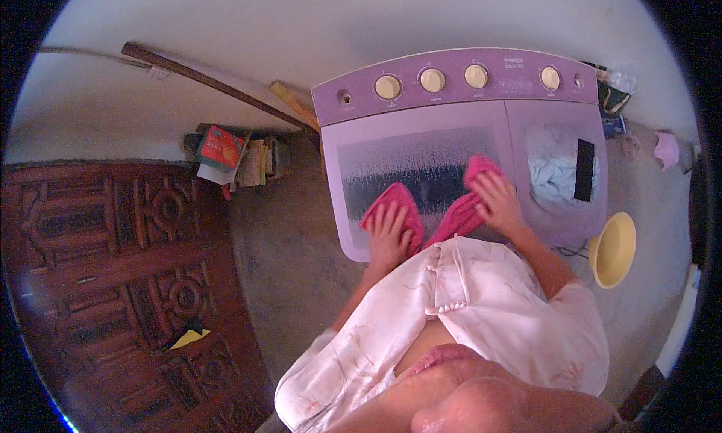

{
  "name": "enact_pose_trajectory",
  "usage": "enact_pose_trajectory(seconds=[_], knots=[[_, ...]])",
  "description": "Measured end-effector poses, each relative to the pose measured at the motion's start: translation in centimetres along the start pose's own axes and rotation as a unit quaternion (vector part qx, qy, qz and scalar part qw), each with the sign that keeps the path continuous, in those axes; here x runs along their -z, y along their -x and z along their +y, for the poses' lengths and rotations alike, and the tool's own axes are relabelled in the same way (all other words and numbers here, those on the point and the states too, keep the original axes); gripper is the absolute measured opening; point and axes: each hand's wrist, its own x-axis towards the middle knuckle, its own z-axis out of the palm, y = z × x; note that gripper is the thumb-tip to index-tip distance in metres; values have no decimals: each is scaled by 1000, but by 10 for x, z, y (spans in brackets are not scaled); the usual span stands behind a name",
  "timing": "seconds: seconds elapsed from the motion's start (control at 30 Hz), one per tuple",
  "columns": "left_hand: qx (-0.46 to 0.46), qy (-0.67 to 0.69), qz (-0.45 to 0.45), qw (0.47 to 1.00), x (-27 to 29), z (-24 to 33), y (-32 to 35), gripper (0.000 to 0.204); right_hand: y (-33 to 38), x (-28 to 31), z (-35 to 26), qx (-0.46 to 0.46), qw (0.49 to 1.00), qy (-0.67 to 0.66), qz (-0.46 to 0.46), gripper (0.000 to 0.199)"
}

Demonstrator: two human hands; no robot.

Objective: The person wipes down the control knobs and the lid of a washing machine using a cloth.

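Note:
A bright pink cloth (456, 219) lies bunched on the front of a purple twin-tub washing machine (336, 179), over the see-through lid of the larger tub. My left hand (389, 231) rests on the cloth's left part, fingers spread and stretched out. On its right part, my right hand (498, 204) presses down with the fingers apart, and a fold of cloth sticks out past the fingertips. Droplets or mist cover much of the large lid (421, 158). Beneath both palms the cloth is hidden, and its near middle reaches the hem of my pale shirt.
Light blue laundry (560, 179) shows through the smaller lid at the right. A yellow basin (613, 250) stands right of the machine. Books and a red box (221, 148) are stacked at the left wall, near a carved dark wooden door (120, 283). A long pole (218, 86) leans there.

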Motion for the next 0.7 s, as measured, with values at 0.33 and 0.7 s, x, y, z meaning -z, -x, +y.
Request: enact_pose_trajectory(seconds=[0.33,0.7], knots=[[79,-57,193,976,34,-78,-167,63,-170,-26,-4,-50,983,30,172,57],[-13,-16,22,1000,5,-14,0,69,11,-6,0,-21,1000,8,8,59]])
